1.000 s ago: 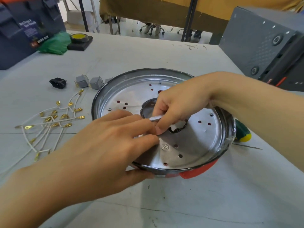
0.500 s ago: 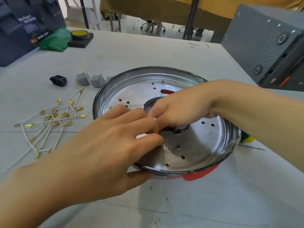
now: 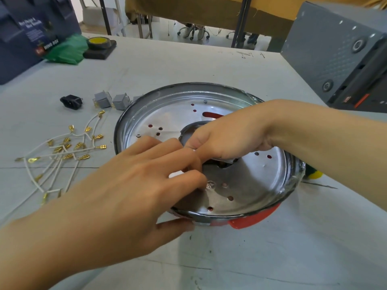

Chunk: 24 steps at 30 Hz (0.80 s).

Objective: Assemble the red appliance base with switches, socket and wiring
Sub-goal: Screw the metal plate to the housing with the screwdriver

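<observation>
Head view: the base (image 3: 261, 178) sits mid-table, and our right hand (image 3: 226, 137) pinches a white wire end at its centre hole while our left hand (image 3: 125, 185) lies loosely spread over the near rim, thumb outside. We should feed it slowly past the jagged edge (it looks sharp). Switches (image 3: 112, 100), socket (image 3: 71, 102) and wires (image 3: 62, 151) wait left.

- Blue box (image 3: 27, 36) far left, green bag (image 3: 67, 50) beside it
- Yellow-centred tape roll (image 3: 99, 43) (on a dark block)
- Grey case (image 3: 343, 53) far right
</observation>
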### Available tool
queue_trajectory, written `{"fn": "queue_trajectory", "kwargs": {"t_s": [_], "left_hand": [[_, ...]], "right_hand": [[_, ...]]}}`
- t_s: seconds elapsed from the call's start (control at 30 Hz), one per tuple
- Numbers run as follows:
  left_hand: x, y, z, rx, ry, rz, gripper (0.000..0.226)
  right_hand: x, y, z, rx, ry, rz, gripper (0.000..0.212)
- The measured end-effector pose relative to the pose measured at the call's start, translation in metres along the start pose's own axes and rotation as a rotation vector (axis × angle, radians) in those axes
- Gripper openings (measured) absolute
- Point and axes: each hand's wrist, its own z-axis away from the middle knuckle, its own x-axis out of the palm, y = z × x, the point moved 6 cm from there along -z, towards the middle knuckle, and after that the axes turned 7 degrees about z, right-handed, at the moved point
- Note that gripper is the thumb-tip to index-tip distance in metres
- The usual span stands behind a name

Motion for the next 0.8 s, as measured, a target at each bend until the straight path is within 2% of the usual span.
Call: {"fn": "queue_trajectory", "kwargs": {"t_s": [0.17,0.27,0.33,0.4,0.47,0.53,0.6,0.63,0.8], "left_hand": [[-0.012,-0.018,0.017,-0.153,0.173,0.213,0.040],[-0.016,-0.032,0.032,-0.295,0.338,0.383,0.059],[-0.012,-0.046,0.046,-0.464,0.503,0.669,0.072],[0.003,-0.058,0.061,-0.693,0.642,1.065,0.088],[0.027,-0.056,0.063,-0.799,0.592,1.467,0.103],[0.040,-0.048,0.058,-0.795,0.497,1.681,0.099],[0.042,-0.041,0.049,-0.763,0.450,1.760,0.072],[0.042,-0.039,0.046,-0.767,0.431,1.785,0.066],[0.049,-0.034,0.042,-0.853,0.354,1.919,0.059]], "right_hand": [[-0.006,0.006,0.009,0.035,0.179,-0.009,0.029],[-0.008,0.006,0.014,0.043,0.266,0.006,0.030],[-0.008,0.004,0.017,0.039,0.296,-0.003,0.029],[-0.008,0.002,0.020,0.034,0.326,-0.019,0.032],[-0.008,-0.001,0.022,0.019,0.355,-0.017,0.033],[-0.007,-0.006,0.024,0.007,0.395,0.031,0.034],[-0.005,-0.008,0.025,0.003,0.437,0.087,0.034],[-0.004,-0.009,0.025,0.003,0.458,0.110,0.034],[0.000,-0.010,0.025,-0.013,0.524,0.169,0.037]]}}
